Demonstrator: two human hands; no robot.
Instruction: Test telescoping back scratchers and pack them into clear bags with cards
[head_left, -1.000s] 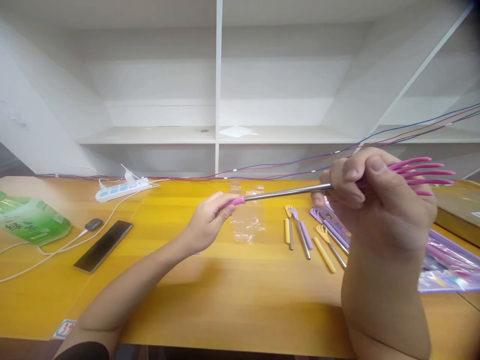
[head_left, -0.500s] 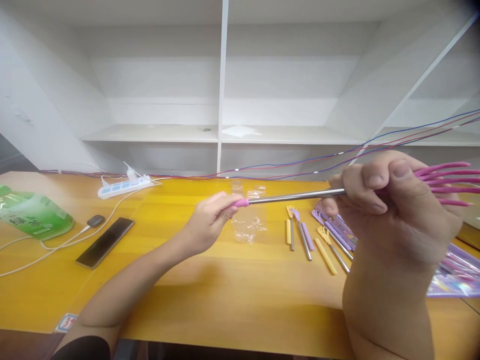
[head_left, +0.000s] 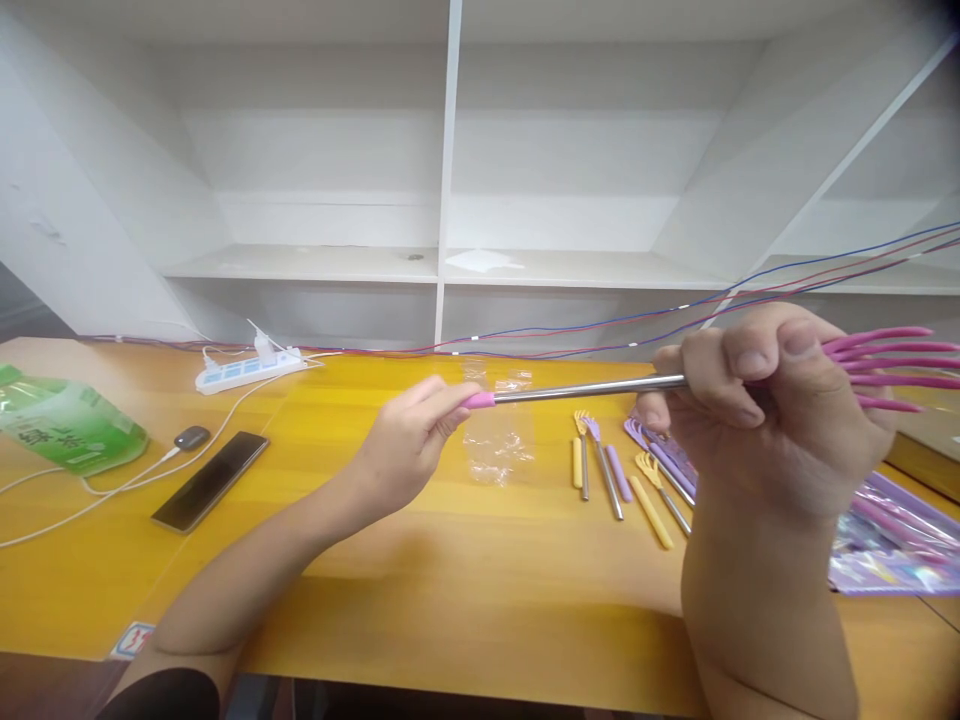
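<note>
A back scratcher (head_left: 589, 388) with a metal rod and pink ends is held level above the table by both hands. My left hand (head_left: 401, 445) is closed around its pink handle, of which only a short end shows. Near the pink claw head, my right hand (head_left: 772, 400) wraps the rod, and the curved prongs stick out to the right. Below, on the table, lie a yellow scratcher head (head_left: 582, 455) and a purple one (head_left: 604, 468) on metal rods, beside a loose purple handle (head_left: 619, 474) and a yellow handle (head_left: 651, 512).
Clear plastic wrappers (head_left: 495, 450) lie mid-table. Purple packages (head_left: 892, 540) are at the right, partly behind my right arm. On the left are a phone (head_left: 211, 482), a green bottle (head_left: 71, 420), a power strip (head_left: 251, 370) and white cables. White shelves (head_left: 562, 265) stand behind.
My right hand has shifted slightly left with the scratcher's claw end, showing more of the packages. My left hand keeps its hold on the handle, nearly unmoved.
</note>
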